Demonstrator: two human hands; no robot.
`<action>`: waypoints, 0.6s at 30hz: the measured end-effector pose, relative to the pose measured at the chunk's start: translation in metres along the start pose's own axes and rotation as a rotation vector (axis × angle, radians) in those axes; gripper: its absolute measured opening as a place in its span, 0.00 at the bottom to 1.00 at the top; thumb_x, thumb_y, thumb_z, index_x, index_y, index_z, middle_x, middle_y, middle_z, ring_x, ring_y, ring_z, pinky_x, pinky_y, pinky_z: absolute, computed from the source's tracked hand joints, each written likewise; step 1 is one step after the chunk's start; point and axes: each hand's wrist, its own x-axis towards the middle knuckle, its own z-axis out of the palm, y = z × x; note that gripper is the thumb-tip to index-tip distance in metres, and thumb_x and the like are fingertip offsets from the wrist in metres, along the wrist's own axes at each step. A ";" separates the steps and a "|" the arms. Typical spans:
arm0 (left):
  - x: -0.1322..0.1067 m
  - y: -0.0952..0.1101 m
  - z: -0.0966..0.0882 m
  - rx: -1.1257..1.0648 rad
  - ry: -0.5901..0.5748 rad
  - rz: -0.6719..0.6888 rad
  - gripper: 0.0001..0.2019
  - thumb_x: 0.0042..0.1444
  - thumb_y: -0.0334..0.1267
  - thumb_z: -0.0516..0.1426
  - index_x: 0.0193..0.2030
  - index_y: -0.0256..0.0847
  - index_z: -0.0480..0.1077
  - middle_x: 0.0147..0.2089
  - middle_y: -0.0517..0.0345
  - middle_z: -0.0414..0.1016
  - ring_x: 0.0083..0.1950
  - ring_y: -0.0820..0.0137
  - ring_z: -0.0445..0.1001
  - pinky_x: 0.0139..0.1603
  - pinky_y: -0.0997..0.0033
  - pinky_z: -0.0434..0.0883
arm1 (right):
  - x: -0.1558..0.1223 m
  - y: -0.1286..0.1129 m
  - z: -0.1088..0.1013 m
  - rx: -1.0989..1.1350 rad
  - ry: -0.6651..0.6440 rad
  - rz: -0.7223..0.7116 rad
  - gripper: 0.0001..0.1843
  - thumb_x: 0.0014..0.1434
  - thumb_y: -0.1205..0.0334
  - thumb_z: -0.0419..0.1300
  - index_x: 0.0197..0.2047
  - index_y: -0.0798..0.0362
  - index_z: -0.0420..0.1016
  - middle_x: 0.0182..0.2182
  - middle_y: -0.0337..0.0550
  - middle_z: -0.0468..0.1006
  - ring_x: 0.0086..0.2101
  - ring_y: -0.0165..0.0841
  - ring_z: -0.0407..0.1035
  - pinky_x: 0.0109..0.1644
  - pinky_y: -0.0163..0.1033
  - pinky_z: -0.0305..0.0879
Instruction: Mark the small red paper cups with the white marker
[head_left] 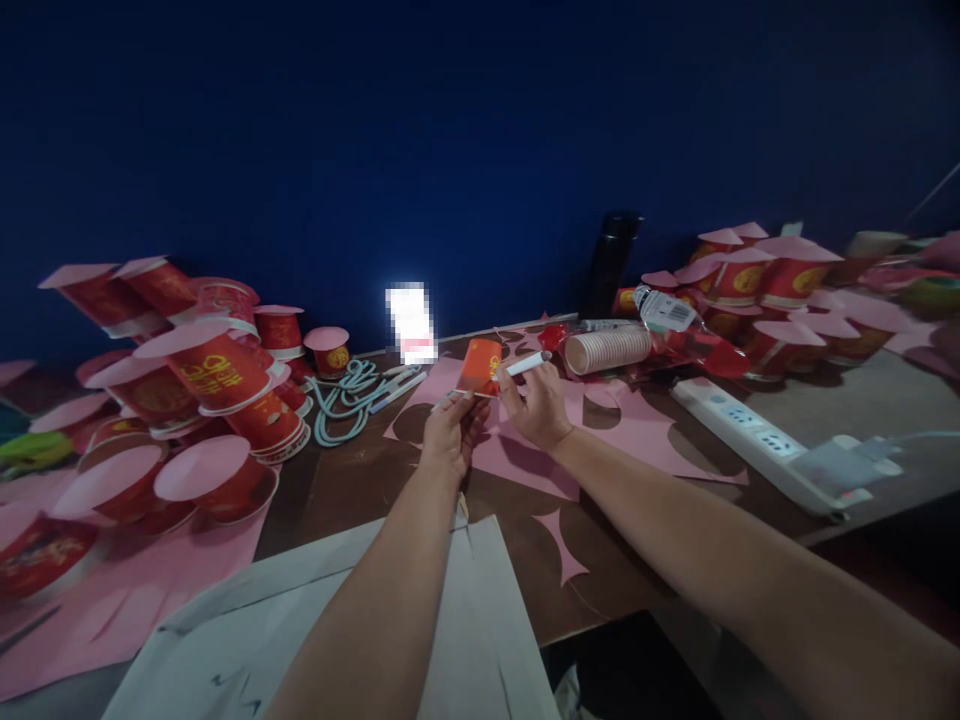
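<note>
My left hand (450, 432) is closed on the lower edge of a small red paper cup (481, 366) with yellow print, tilted on its side above the table. Held in the fingers of my right hand (538, 402) is a white marker-like stick (525, 364), its left end close to the cup. Whether the stick touches the cup I cannot tell. Beneath both hands lie pink paper sheets (525, 460) with round cut-outs. A nested stack of paper cups (609, 349) rests on its side just right of my right hand.
Red cups topped with pink paper discs (196, 467) are piled at the left, with more (799, 272) at the right. A pale cord (341, 405), a lit phone (411, 322), a black bottle (615, 262), a plastic bottle (667, 308) and a power strip (739, 435) lie around.
</note>
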 end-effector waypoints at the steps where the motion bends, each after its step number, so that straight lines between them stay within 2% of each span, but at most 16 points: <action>1: 0.000 0.000 0.000 0.001 0.003 -0.007 0.01 0.51 0.27 0.60 0.31 0.34 0.72 0.30 0.55 0.78 0.30 0.75 0.77 0.34 0.80 0.75 | 0.000 0.000 0.000 0.004 -0.007 0.005 0.09 0.65 0.59 0.52 0.41 0.53 0.71 0.36 0.48 0.78 0.37 0.39 0.69 0.44 0.45 0.61; 6: -0.002 0.001 0.002 -0.017 0.023 -0.009 0.02 0.51 0.27 0.60 0.30 0.35 0.72 0.30 0.55 0.78 0.30 0.75 0.78 0.33 0.80 0.75 | 0.001 -0.003 -0.002 0.033 -0.009 0.017 0.09 0.65 0.58 0.52 0.41 0.52 0.71 0.36 0.47 0.78 0.38 0.39 0.69 0.45 0.45 0.60; 13: 0.000 -0.001 0.000 -0.024 -0.005 -0.005 0.02 0.50 0.26 0.59 0.31 0.34 0.72 0.30 0.55 0.78 0.30 0.74 0.78 0.35 0.78 0.75 | 0.002 -0.007 -0.004 0.070 0.002 -0.005 0.07 0.64 0.60 0.53 0.40 0.51 0.71 0.38 0.47 0.79 0.39 0.38 0.69 0.46 0.46 0.60; 18: 0.000 -0.001 -0.001 -0.006 -0.010 -0.008 0.02 0.50 0.27 0.60 0.32 0.34 0.72 0.31 0.54 0.78 0.31 0.74 0.78 0.38 0.76 0.76 | 0.002 -0.008 -0.004 0.066 -0.034 0.013 0.08 0.65 0.59 0.53 0.40 0.51 0.71 0.39 0.47 0.79 0.39 0.38 0.70 0.48 0.46 0.61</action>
